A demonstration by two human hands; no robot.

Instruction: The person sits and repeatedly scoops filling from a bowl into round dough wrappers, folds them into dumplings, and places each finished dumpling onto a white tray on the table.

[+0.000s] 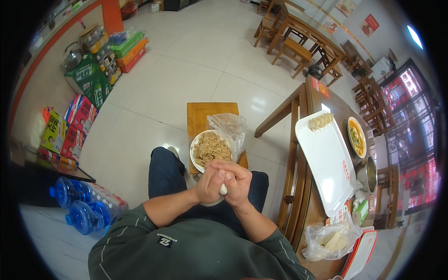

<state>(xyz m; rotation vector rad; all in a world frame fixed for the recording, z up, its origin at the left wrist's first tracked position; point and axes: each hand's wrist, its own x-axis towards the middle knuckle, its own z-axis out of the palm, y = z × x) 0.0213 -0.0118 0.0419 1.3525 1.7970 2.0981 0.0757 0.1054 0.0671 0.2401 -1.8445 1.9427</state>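
Observation:
My left hand (209, 183) and my right hand (239, 182) are pressed together above my lap, thumbs side by side. Between them they squeeze a piece of white dough (223, 189), probably a dumpling. Only one pale end of it shows below the thumbs; the rest is hidden. Just beyond my hands, a white bowl (192, 154) holds a heap of brown minced filling (211, 148). It stands on a wooden stool (210, 108), with a clear plastic bag (231, 126) beside it. Several shaped dumplings (321, 121) line the far end of a white tray (325, 161) to my right.
The tray lies on a wooden table (308, 224) with a plate of soupy food (357, 136), a metal bowl (367, 175) and a plastic bag of pale dough pieces (330, 241). Blue water jugs (84, 215) and stacked boxes (75, 134) stand left. Wooden benches (294, 50) are farther off.

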